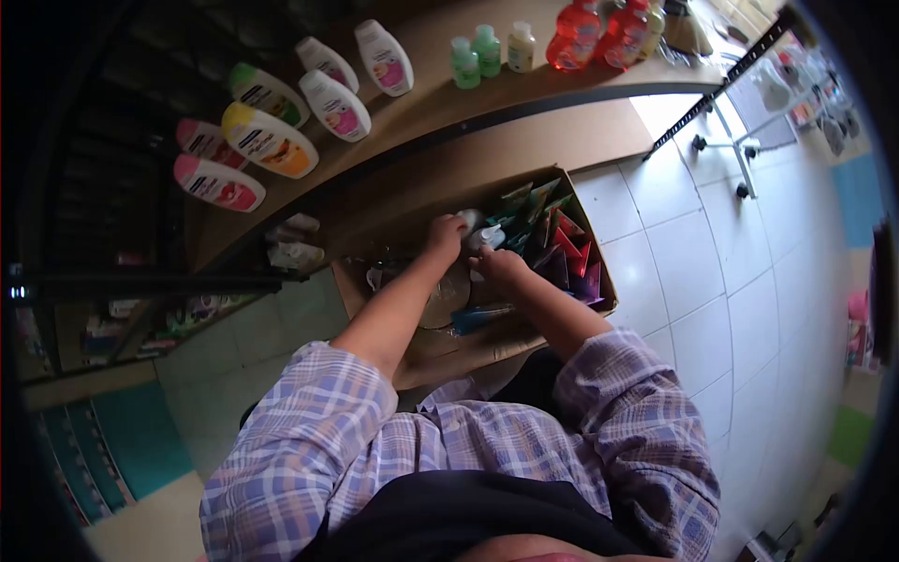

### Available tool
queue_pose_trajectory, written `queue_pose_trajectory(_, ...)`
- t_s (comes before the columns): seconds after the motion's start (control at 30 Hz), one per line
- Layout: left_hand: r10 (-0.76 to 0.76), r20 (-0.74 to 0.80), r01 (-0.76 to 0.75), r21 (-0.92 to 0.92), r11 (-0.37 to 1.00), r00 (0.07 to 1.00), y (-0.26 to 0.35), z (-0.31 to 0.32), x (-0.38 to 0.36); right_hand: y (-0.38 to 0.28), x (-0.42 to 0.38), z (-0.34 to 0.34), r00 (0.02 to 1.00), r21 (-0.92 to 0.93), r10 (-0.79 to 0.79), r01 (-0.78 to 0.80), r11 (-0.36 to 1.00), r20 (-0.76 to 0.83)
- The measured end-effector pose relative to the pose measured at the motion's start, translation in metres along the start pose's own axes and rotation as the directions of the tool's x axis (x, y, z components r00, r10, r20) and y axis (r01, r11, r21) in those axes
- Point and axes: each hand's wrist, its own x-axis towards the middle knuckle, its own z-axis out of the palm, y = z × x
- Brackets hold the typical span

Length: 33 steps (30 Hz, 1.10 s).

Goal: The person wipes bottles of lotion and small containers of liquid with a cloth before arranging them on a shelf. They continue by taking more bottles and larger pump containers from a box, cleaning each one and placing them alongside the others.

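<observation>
Both of my hands are inside an open cardboard box [599,234] below the shelf. My left hand [447,234] is closed at a whitish item [469,220], small and partly covered by the fingers. Just right of it, my right hand [498,266] is closed around a bottle with a white pump top [488,236]; its body is mostly hidden. Green packets [532,208] and red packets [569,242] stand in the box's right part. A blue packet [479,318] lies near the front side, below my right hand.
A wooden shelf [421,105] above the box bears white bottles [384,58], small green bottles [464,64] and red bottles [574,36]. White floor tiles [698,281] extend to the right. A wheeled rack [740,155] stands at the upper right.
</observation>
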Motion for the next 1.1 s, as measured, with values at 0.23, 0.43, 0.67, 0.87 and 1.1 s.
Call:
queue_pose_trajectory(0.23,0.105,-0.162,-0.140,-0.225,0.964,0.981,0.015,-0.091,-0.030,0.000,-0.007,-0.008,0.998,0.029,0.033,-0.031,0.999,-0.058)
queue_pose_trajectory(0.43,0.047,-0.157,-0.098,-0.330,0.939,0.986,0.090,-0.248,-0.078,-0.030,-0.021,-0.031,0.974,-0.163,0.225,-0.221,0.962,0.008)
queue_pose_trajectory(0.67,0.111,-0.223,-0.215,-0.528,0.821,0.969,0.111,-0.412,-0.121,-0.198,0.012,-0.250,0.881,0.637,-0.042,0.373,0.675,-0.471)
queue_pose_trajectory(0.87,0.091,-0.593,-0.440,-0.475,0.762,0.800,0.091,-0.498,-0.147,-0.312,0.119,-0.285,0.849,0.717,-0.137,0.507,0.478,-0.510)
queue_pose_trajectory(1.1,0.036,-0.936,-0.487,-0.148,0.861,0.349,0.012,-0.521,-0.149,-0.376,0.250,-0.292,0.844,0.818,-0.086,0.535,0.213,-0.529)
